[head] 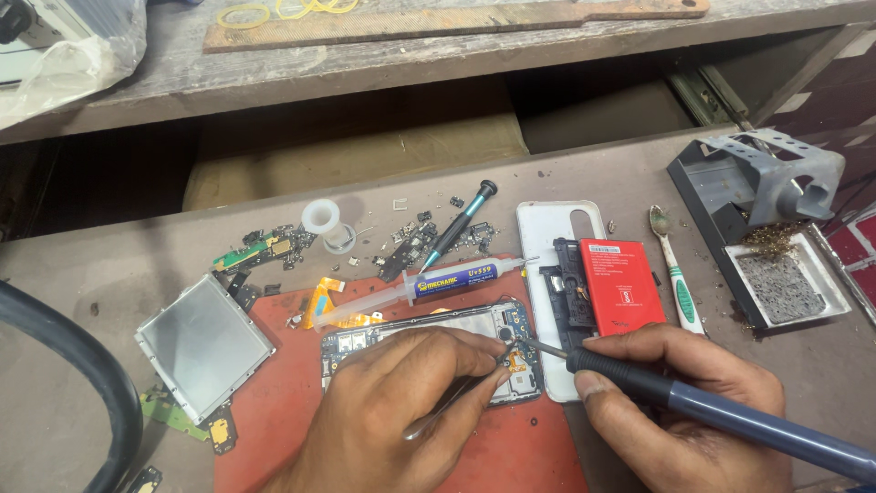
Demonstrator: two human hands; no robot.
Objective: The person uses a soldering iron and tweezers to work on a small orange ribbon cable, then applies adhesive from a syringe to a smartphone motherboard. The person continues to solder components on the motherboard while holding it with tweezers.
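An opened phone [474, 321] lies on a red mat [511, 447] with its circuit board exposed. My left hand [401, 402] holds metal tweezers [447, 406] whose tips reach the board near the camera end. My right hand [684, 402] grips a soldering iron [730, 415] with a blue-grey handle; its tip [529, 345] touches the same spot on the board. A flux syringe [429, 288] lies just behind the phone.
A white back cover [538, 228] with a red battery [620, 285] sits to the right, a toothbrush [675, 274] beside it. A soldering stand [776, 228] with sponge is far right. A metal shield plate [203, 345], solder spool [321, 219], screwdriver [461, 224] and loose parts lie around.
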